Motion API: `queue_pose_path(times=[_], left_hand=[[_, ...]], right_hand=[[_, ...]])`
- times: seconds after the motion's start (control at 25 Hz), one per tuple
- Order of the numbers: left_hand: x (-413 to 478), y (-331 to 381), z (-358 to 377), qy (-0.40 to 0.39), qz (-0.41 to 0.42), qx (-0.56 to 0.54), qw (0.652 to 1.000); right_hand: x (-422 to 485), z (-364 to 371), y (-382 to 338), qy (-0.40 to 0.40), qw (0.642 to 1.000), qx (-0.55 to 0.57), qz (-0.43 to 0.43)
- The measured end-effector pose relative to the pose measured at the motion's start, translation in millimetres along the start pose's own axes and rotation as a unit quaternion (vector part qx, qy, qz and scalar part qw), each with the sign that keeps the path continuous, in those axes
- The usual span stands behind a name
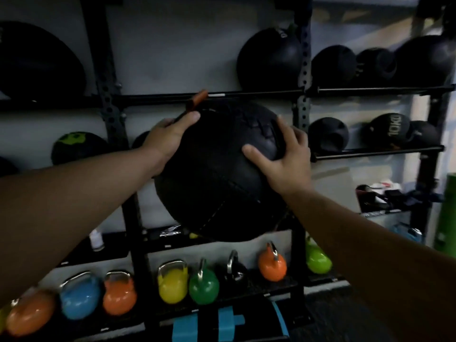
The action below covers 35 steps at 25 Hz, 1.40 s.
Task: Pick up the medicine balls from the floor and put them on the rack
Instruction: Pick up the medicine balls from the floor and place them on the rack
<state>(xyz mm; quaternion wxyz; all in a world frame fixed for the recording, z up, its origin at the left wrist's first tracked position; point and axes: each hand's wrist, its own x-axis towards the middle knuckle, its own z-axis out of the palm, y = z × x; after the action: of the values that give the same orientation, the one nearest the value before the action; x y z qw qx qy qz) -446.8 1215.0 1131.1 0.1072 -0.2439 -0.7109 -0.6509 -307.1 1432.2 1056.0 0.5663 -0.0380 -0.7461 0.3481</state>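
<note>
Rack (246, 94): black steel uprights, horizontal bar shelves, against pale wall. Upper shelf holds black medicine balls; middle right shelf holds more, one marked 10kg (389, 130). Ball with green mark (77, 146) at middle left. Bottom shelf: row of kettlebells (172, 282), orange, blue, yellow, green, black.

Large black medicine ball (217, 174) held at middle shelf level, in front of rack. Left hand (167, 139) pressed on upper left side, right hand (283, 154) spread on upper right; both grasping ball. Lighting dim.
</note>
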Motion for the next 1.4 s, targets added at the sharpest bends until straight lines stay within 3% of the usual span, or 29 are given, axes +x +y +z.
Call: queue_pose_path(times=[0.28,0.48,0.76,0.88,1.08,1.4], left_hand=[[152.0,-2.1,5.0,0.032,0.040,0.036,0.998],[293.8,-79.0,6.1,0.056,0.060,0.016,0.996],[476.1,-194.4,35.7,0.078,0.046,0.036,0.995],[517.1,-243.0,49.6,0.049,0.063,0.067,0.995],[567.5,-254.8,85.1,0.024,0.195,0.178,0.964],[551.9,-252.1,88.3,0.031,0.187,0.161,0.969]], right_hand=[[135.9,112.1,59.0,-0.014,0.997,0.059,-0.053],[220.4,229.8,124.7,-0.004,0.996,0.042,-0.084],[310.2,382.9,256.0,-0.033,0.998,0.028,-0.054],[344.7,427.8,309.4,-0.054,0.997,0.047,-0.025],[398.7,455.9,356.2,-0.068,0.992,0.097,0.048],[395.1,450.6,360.2,-0.090,0.991,0.078,0.062]])
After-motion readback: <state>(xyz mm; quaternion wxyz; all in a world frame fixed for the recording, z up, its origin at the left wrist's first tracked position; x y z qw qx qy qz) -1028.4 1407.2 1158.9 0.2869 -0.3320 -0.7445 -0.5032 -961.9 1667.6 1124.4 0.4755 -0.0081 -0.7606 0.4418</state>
